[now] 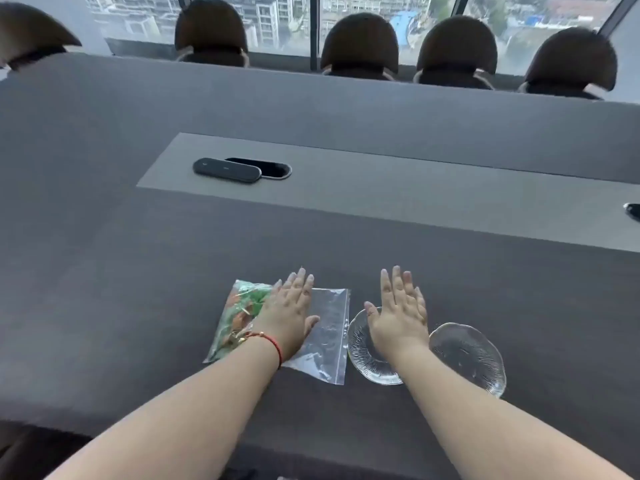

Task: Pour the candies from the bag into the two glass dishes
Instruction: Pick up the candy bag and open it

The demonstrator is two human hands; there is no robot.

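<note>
A clear zip bag [325, 330] lies flat on the dark table, with green and orange wrapped candies [244, 313] bunched at its left end. My left hand [289, 313] hovers palm down over the bag's middle, fingers spread, gripping nothing. Two ribbed glass dishes stand to the right of the bag. My right hand [398, 313] is spread flat over the nearer left dish [360, 351] and hides part of it. The right dish [471, 355] is partly covered by my right forearm. Both dishes look empty where they show.
A black oblong device [227, 170] lies beside an oval cable slot [275, 168] on the lighter centre strip of the table [381, 202]. Another dark object [633, 211] sits at the right edge. Several chairs line the far side under the windows.
</note>
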